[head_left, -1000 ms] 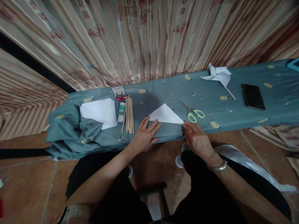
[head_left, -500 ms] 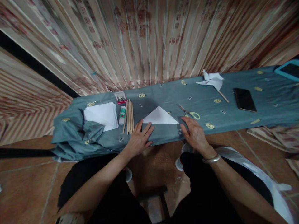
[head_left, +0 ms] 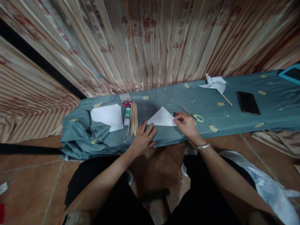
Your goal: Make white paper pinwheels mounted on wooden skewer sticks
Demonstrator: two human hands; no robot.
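A white sheet of paper point(head_left: 161, 117), folded into a triangle, lies on the blue-green cloth with its long edge toward me. My left hand point(head_left: 142, 138) rests flat with fingers spread, its fingertips on the triangle's left corner. At the right corner, my right hand point(head_left: 187, 124) pinches the paper between thumb and forefinger. Scissors with pale green handles point(head_left: 198, 117) lie just beyond the right hand, partly hidden by it. Left of the paper are a bundle of wooden sticks point(head_left: 134, 118) and a glue stick point(head_left: 127, 116).
A stack of white paper point(head_left: 106, 116) and a small box of metal pins point(head_left: 126, 99) are on the left. Farther right lie a paper pinwheel on a stick point(head_left: 216, 83), a black phone point(head_left: 248, 103) and a blue-framed device point(head_left: 290, 75). A curtain point(head_left: 150, 47) hangs behind the bench.
My right hand has moved left and its fingers have closed on the triangle's right corner. My left hand stays at the left corner. The whole view has shifted slightly.
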